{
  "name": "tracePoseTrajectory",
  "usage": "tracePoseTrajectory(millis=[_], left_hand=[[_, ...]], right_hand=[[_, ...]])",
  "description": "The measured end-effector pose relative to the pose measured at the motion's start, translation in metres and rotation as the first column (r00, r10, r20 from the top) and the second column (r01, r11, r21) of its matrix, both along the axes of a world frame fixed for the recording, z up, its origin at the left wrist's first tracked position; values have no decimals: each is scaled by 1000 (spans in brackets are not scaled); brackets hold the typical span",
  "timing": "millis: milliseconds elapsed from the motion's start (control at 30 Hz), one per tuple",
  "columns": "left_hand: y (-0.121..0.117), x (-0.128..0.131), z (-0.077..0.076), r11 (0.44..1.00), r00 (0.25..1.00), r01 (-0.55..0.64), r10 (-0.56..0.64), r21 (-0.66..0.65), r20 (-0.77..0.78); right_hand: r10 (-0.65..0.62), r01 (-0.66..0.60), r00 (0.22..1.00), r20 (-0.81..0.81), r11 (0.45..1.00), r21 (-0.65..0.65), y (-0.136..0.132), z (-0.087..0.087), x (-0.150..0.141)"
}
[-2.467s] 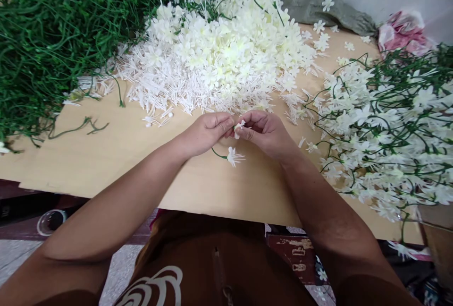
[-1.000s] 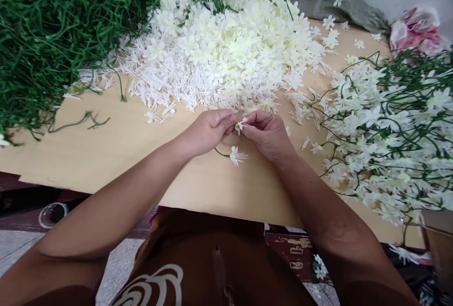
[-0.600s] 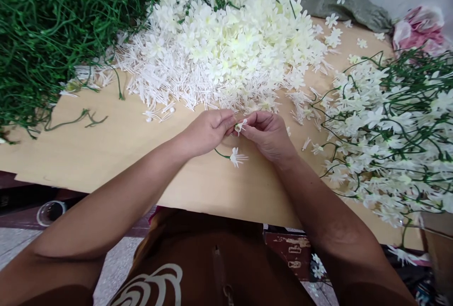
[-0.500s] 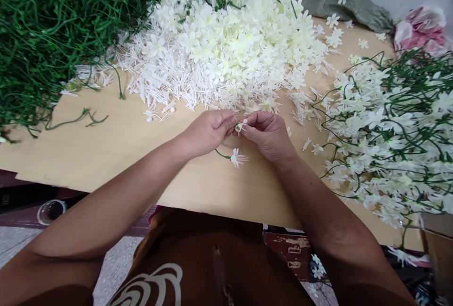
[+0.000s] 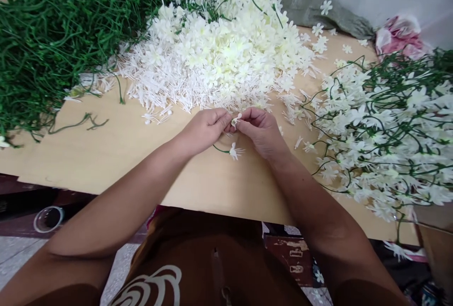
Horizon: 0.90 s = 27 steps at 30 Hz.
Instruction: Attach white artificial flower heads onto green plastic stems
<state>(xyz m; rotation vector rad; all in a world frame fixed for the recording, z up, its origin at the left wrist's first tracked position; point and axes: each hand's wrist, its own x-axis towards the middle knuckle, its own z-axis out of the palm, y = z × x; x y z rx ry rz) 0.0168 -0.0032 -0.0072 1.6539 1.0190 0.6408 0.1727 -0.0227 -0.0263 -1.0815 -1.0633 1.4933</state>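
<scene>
My left hand (image 5: 208,129) is closed in a pinch on a thin green artificial stem (image 5: 221,149). One end of that stem droops below the fingers and carries a white artificial flower (image 5: 234,151) with spiky white stamens. Fingertips of my right hand (image 5: 261,132) pinch a small white flower (image 5: 236,120), right against the left fingertips. The fingers cover the spot where flower and stem come together, so I cannot tell whether they are joined. Just beyond both hands lies a heap of loose white petals (image 5: 230,46) and white stamen pieces (image 5: 166,79).
A big tangle of green stems (image 5: 71,27) covers the back left of the brown board (image 5: 141,155). Stems with white flowers (image 5: 385,140) are piled at the right. Behind lie a grey-green sack (image 5: 318,8) and a pink-and-white bag (image 5: 401,37). A clear cup (image 5: 48,219) stands below the left edge.
The view has shifted slightly, with the scene sliding left at the right side. Both hands stay together; the small flower between the fingertips has tilted a little and sits closer to the left fingers.
</scene>
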Motion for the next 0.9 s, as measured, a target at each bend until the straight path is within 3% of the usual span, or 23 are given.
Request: tracePoseTrajectory(millis=[233, 433, 733, 900], left_hand=[[2, -7, 4, 1000, 999, 0, 0, 13, 34], [4, -6, 1, 999, 999, -24, 25, 31, -32], [4, -8, 0, 1000, 1000, -15, 14, 10, 26], [4, -7, 1, 994, 993, -41, 52, -101, 108]], right_hand=[[88, -89, 993, -76, 996, -7, -2, 4, 3], [47, -49, 998, 48, 997, 56, -4, 6, -3], [15, -30, 989, 148, 994, 102, -3, 4, 2], [-41, -37, 965, 260, 957, 287, -5, -5, 2]])
